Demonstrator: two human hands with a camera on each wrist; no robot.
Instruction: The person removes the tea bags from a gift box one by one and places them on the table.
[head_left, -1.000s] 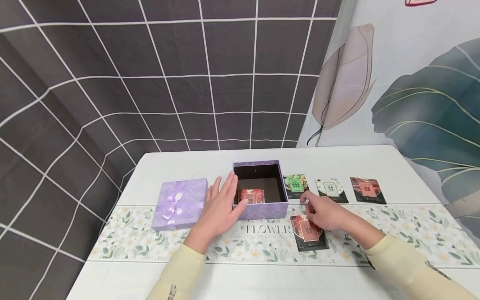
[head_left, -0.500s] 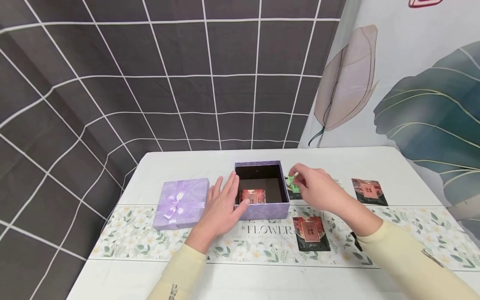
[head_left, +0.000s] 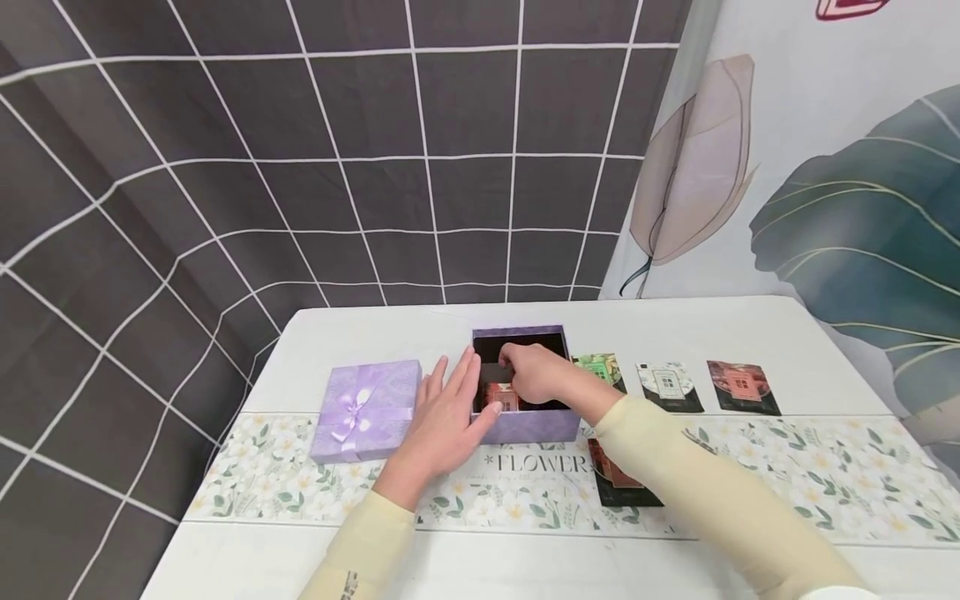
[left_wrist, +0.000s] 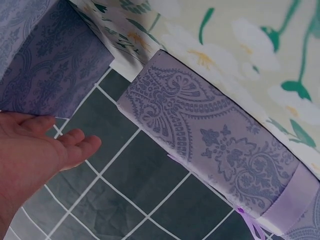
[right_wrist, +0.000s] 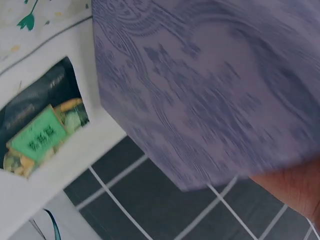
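Observation:
A purple patterned gift box (head_left: 528, 427) stands uncovered near the middle of the table. My left hand (head_left: 442, 421) rests along its left side with straight fingers, and the left wrist view shows those fingers (left_wrist: 75, 150) against the box wall (left_wrist: 55, 65). Over the right wall, my right hand (head_left: 536, 371) reaches down inside. Its fingertips are hidden, so whether it holds anything is unclear. Beside it in the box is a red sachet (head_left: 501, 397), partly covered by the hand. In the right wrist view the box's outer wall (right_wrist: 200, 90) hides most of that hand (right_wrist: 295, 192).
Left of the box lies its purple lid (head_left: 367, 408) with a ribbon bow. To the right, a green sachet (head_left: 600, 368), a white one (head_left: 670, 386) and a red one (head_left: 742, 387) form a row. Another red-and-black sachet (head_left: 626, 492) lies in front, partly under the right sleeve.
My right hand has gone from beside the front red-and-black sachet, up over the green and white sachets, then left into the box. The left hand has stayed at the box's left side.

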